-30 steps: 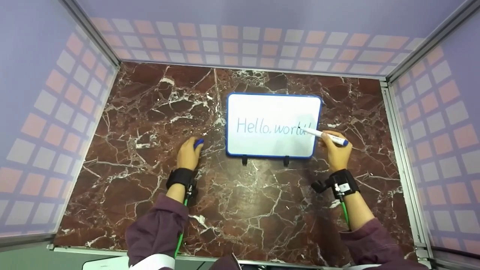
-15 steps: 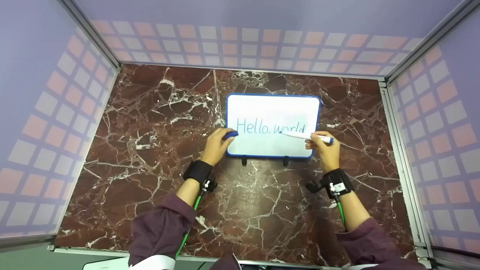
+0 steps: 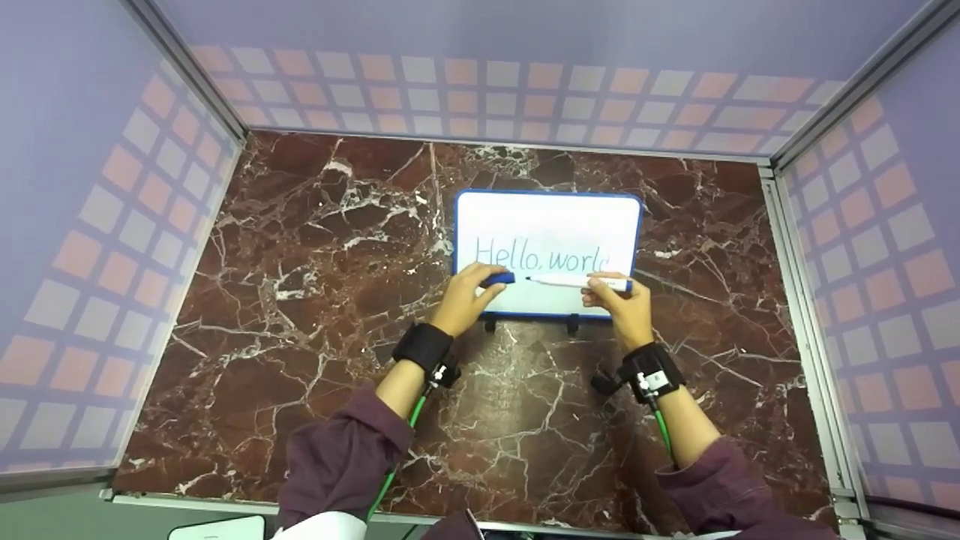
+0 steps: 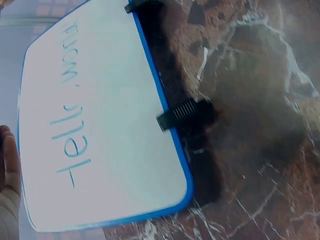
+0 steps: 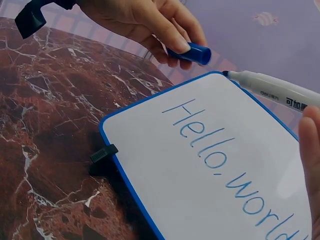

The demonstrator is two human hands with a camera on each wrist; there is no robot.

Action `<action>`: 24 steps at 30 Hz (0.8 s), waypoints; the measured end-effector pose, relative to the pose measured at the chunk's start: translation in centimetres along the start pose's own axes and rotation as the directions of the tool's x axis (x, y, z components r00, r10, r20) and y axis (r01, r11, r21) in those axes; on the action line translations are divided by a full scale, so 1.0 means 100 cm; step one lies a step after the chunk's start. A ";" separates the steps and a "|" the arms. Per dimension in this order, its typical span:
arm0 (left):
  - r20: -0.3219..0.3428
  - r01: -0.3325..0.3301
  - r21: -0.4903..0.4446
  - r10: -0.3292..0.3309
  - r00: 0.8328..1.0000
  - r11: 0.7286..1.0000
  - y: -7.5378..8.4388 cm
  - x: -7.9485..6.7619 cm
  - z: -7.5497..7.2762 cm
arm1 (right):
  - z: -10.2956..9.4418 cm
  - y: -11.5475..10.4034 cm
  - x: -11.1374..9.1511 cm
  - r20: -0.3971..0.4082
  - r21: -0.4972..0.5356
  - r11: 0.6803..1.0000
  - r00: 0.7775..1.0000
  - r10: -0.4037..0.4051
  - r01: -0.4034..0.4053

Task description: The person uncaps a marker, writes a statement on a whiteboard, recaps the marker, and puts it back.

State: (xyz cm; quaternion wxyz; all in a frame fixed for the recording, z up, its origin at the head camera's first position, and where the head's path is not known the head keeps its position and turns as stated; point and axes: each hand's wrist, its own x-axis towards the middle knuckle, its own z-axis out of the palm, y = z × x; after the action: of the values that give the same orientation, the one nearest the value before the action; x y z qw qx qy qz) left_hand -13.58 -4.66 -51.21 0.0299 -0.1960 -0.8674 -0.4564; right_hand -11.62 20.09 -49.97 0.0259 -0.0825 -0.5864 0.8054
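Observation:
My left hand (image 3: 466,300) pinches a blue marker cap (image 3: 499,278), its hollow end facing right in the head view. Opposite it, my right hand (image 3: 624,301) holds a white marker (image 3: 559,280) by its rear part, dark tip pointing left at the cap. A short gap separates tip and cap. Both are held over a blue-framed whiteboard (image 3: 547,214) bearing the handwritten words "Hello, world". In the right wrist view the cap (image 5: 197,52) shows its open mouth close to the marker's tip (image 5: 226,74). Only fingers (image 4: 11,160) of the left hand show at the left wrist view's edge.
Black clip feet (image 4: 185,114) support the whiteboard's lower edge on the brown marbled table (image 3: 337,225). Pale walls with pink and grey squares enclose the table at the back and sides. Each wrist wears a black strap (image 3: 423,346) with a green cable.
My left hand has moved right with the cap, from beside the whiteboard to over its lower left. My right hand has moved left and slightly down with the marker, bringing tip and cap close.

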 end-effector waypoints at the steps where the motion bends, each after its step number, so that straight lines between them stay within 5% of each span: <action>1: 0.011 -0.001 -0.002 0.001 1.000 1.000 0.002 0.000 0.001 | 0.001 0.001 0.000 0.006 -0.001 1.000 1.000 0.001 -0.001; 24: 0.129 -0.083 -0.040 0.088 0.988 0.996 0.029 0.005 0.019 | -0.006 0.004 -0.004 0.129 -0.038 0.999 0.991 0.039 -0.034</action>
State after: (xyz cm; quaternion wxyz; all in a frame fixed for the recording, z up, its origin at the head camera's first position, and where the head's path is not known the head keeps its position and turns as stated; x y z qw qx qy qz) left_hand -12.73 -1.53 -49.97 -0.0106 -0.2629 -0.8502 -0.4560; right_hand -11.12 20.50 -50.54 -0.0286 -0.0413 -0.5995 0.7988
